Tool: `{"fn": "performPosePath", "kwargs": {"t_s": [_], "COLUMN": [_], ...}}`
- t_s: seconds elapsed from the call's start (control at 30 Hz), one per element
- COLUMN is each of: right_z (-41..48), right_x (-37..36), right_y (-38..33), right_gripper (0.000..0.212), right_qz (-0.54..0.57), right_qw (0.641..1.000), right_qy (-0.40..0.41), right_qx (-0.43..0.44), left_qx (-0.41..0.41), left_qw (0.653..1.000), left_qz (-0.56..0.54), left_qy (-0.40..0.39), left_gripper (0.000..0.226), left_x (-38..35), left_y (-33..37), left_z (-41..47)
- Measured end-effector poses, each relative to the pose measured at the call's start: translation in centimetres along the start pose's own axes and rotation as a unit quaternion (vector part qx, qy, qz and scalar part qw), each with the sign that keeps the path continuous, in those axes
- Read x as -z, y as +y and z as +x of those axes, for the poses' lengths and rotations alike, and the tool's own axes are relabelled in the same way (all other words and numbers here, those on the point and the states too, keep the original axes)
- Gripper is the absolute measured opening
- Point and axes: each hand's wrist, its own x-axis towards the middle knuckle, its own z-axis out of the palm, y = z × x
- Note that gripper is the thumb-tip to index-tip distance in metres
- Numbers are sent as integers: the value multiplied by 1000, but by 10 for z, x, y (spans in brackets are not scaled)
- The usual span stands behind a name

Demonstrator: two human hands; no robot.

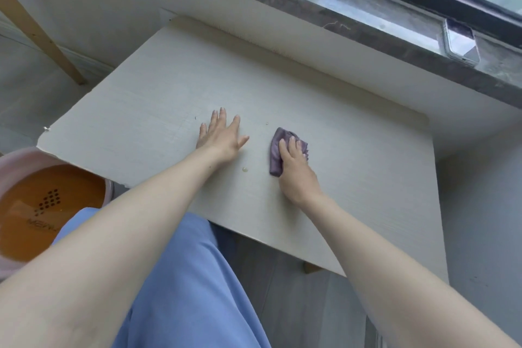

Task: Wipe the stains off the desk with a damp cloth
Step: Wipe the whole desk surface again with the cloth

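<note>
A crumpled purple cloth (276,152) lies on the off-white desk (141,110), pressed down under my right hand (296,172), whose fingers grip it near the desk's middle. My left hand (223,135) rests flat on the desk just left of the cloth, fingers spread, holding nothing. A small yellowish stain (244,169) sits between the two hands near my left wrist. Another tiny spot (267,123) lies just beyond the cloth.
A pink basin (19,158) with brownish water stands on the floor at the desk's left. A phone (461,42) lies on the dark window sill at the back right. A wooden slat (36,34) leans at the far left.
</note>
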Motion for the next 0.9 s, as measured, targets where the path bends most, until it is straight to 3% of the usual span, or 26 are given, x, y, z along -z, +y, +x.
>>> {"fn": "performPosePath", "kwargs": {"t_s": [0.07, 0.23, 0.4, 0.57, 0.67, 0.77, 0.9], "right_z": [8, 42, 28, 65, 56, 57, 85], "right_x": [10, 6, 6, 13, 1, 14, 20], "right_y": [12, -16, -1, -2, -11, 13, 14], "right_gripper": [70, 65, 70, 66, 65, 72, 72], "right_qz": [-20, -5, 5, -8, -42, -47, -11], "right_qw": [1000, 995, 1000, 995, 996, 999, 997], "right_qy": [-14, 36, -2, 46, 58, 24, 39], "right_qx": [8, -89, 19, -89, -55, 2, -72], "left_qx": [-2, 0, -20, -26, -32, -7, 7], "left_qw": [1000, 999, 997, 998, 997, 998, 998], "left_qz": [-4, 25, 50, 38, 57, 61, 58], "left_qy": [15, 37, 53, 48, 50, 29, -19], "left_gripper": [57, 55, 56, 61, 60, 62, 65], "left_x": [0, -7, -5, -5, -5, -3, 0], "left_y": [2, 9, 4, 20, 25, 26, 25], "left_z": [8, 26, 50, 71, 85, 100, 105]}}
